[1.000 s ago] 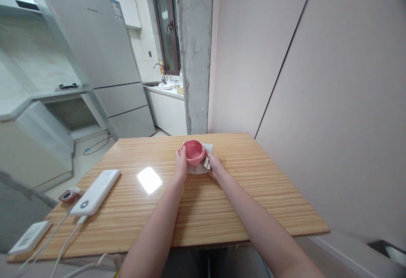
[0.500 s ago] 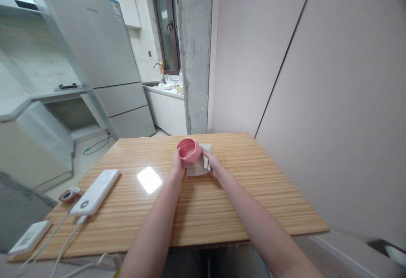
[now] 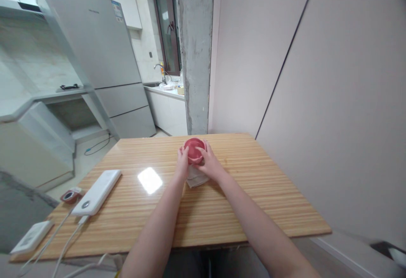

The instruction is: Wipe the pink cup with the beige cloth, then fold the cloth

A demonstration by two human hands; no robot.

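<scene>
Pink bowl (image 3: 193, 150) sits at the frame's centre, gripped between the left hand (image 3: 183, 164) and right hand (image 3: 207, 164), above a folded cloth (image 3: 195, 178) on the table (image 3: 253, 193).

Bowl (image 3: 193, 151): pink-red, plain, no pattern. Cloth (image 3: 195, 177) under it: off-white/pale grey, plain. Bench (image 3: 253, 185): light wood, fine lengthwise stripes in tan and orange-brown, one white glare patch. Power bank (image 3: 97, 192): white with a small dark round spot near one end; cables (image 3: 60, 238) white. Small round item (image 3: 70, 195) beside it: red rim, dark centre. Flat device (image 3: 29, 236) at the bench corner: white with grey print. Fridge (image 3: 101, 54): silver-grey, coloured sticker at top corner. Pillar (image 3: 195, 54): raw grey concrete, mottled. Wall (image 3: 333, 100): pale pinkish-beige with a thin dark line. Window frame (image 3: 166, 20): dark brown. Counter (image 3: 165, 92): white.
</scene>
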